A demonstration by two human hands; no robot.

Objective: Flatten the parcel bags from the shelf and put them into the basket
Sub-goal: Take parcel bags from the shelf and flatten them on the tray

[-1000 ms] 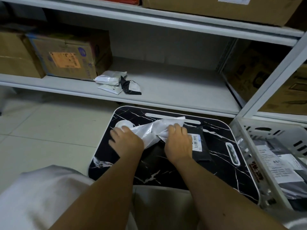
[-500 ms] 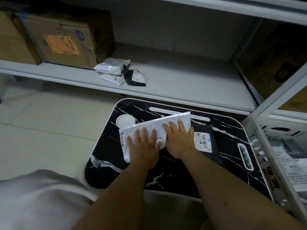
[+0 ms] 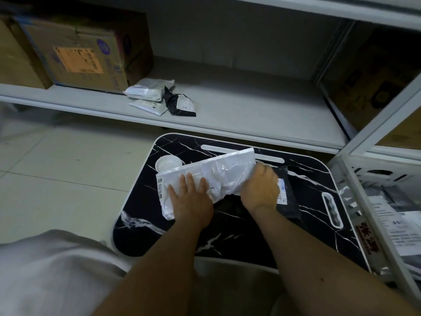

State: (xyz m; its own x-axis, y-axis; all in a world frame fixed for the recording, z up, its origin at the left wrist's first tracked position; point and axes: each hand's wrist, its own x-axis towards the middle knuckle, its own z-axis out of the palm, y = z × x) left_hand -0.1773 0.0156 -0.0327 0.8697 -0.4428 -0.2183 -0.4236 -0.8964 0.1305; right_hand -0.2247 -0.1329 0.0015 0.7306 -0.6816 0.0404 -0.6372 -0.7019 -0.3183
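A white parcel bag (image 3: 216,172) lies spread across a black marble-patterned lap table (image 3: 307,224). My left hand (image 3: 190,201) presses flat on the bag's left half, fingers apart. My right hand (image 3: 260,187) is curled around the bag's right end, gripping it. Under that hand lies a black parcel bag (image 3: 288,201) with a white label. On the shelf (image 3: 250,110) behind, two white bags (image 3: 148,92) and a crumpled black bag (image 3: 180,104) lie together. The white basket (image 3: 373,201) stands at the right with several flat bags inside.
Cardboard boxes (image 3: 77,53) stand on the shelf's left and more behind the shelf post at the right. A white round cup recess (image 3: 168,164) sits in the table's far left corner. Tiled floor (image 3: 68,167) lies to the left. My white-clothed knee fills the lower left.
The white bag went from bunched up to spread flat under both hands. My right hand then slid to the bag's right end and closed on it; the view moved closer.
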